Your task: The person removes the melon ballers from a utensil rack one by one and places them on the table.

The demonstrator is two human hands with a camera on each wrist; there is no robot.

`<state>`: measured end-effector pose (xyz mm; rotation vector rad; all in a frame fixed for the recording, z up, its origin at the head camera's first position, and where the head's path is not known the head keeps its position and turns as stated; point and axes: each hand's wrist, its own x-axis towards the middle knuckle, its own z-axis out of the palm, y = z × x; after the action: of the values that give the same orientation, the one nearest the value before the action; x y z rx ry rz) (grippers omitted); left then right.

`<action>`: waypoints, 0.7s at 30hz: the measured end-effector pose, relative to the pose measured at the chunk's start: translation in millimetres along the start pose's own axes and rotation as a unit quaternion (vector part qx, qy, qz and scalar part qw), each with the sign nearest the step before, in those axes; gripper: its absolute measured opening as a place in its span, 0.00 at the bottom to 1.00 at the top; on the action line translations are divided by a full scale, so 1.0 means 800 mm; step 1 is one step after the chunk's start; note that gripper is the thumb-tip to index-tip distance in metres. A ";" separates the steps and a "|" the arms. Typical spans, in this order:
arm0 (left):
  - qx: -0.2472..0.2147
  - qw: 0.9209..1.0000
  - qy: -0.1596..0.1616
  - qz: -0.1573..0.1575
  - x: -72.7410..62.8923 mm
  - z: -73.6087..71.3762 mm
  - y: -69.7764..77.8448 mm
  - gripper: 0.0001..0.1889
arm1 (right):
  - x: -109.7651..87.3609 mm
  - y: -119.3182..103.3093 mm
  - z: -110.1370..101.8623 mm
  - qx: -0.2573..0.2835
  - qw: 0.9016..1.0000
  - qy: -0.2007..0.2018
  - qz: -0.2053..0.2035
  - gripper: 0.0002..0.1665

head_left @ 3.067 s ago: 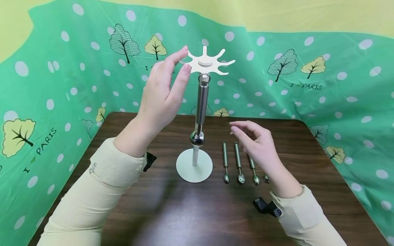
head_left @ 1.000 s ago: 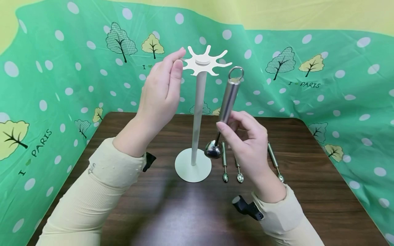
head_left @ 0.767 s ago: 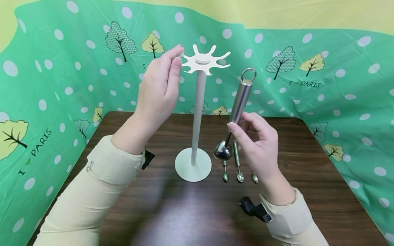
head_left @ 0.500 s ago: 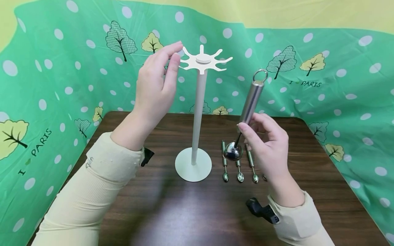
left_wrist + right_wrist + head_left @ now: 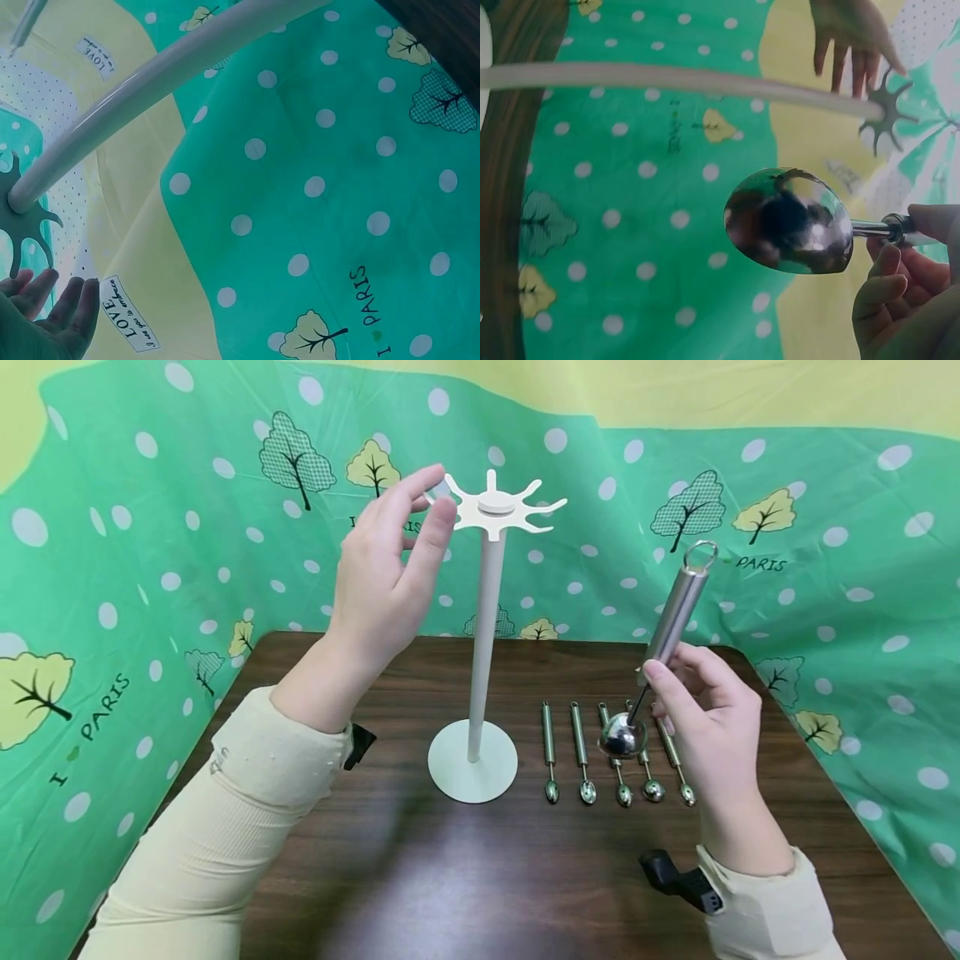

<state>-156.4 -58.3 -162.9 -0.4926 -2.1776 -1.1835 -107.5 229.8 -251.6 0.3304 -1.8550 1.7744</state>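
Observation:
My right hand (image 5: 708, 718) pinches a shiny metal scoop (image 5: 678, 610) low on its handle, above the right part of the table. The ring at the handle's end points up, tilted right, and the round bowl (image 5: 787, 221) hangs down; in the right wrist view the bowl's curved back shows large. My left hand (image 5: 390, 560) is raised at the left of a white stand's spoked top (image 5: 497, 514), with relaxed fingers and thumb right at its left hooks. In the left wrist view the fingertips (image 5: 45, 277) lie close under one hook. No utensil hangs on the stand.
Several smaller metal scoops (image 5: 581, 743) lie in a row on the dark wooden table (image 5: 450, 877), right of the stand's round base (image 5: 472, 781). The pole (image 5: 486, 643) rises between my hands. A patterned green curtain (image 5: 225, 527) encloses the table.
The scoop hung on the stand 3.1 s ago; my right hand has since taken it off and moved right with it. The spoked top has turned; my left hand stays beside it, fingers slightly spread.

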 end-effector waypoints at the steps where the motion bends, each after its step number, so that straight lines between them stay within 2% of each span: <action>1: 0.001 1.000 0.000 0.001 0.000 0.000 0.000 0.22 | 0.000 0.001 -0.004 -0.002 1.000 0.008 0.017 0.09; 5: 0.002 1.000 0.005 0.007 0.000 0.000 0.000 0.22 | 0.004 0.008 -0.020 -0.023 0.996 0.038 0.076 0.07; 11: 0.001 0.998 0.024 0.049 -0.003 0.000 -0.006 0.21 | 0.009 0.025 -0.046 -0.042 0.989 0.067 0.123 0.04; 17: 0.003 0.998 0.028 0.062 -0.005 -0.002 -0.008 0.21 | 0.012 0.047 -0.078 -0.085 0.982 0.062 0.156 0.05; 21: 0.001 0.998 0.022 0.063 -0.005 -0.002 -0.007 0.20 | 0.013 0.063 -0.099 -0.134 0.973 0.055 0.178 0.06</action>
<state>-155.9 -62.9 -168.1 -0.5879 -2.0775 -1.1146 -125.6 314.3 -290.2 -0.2130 -2.1383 1.6874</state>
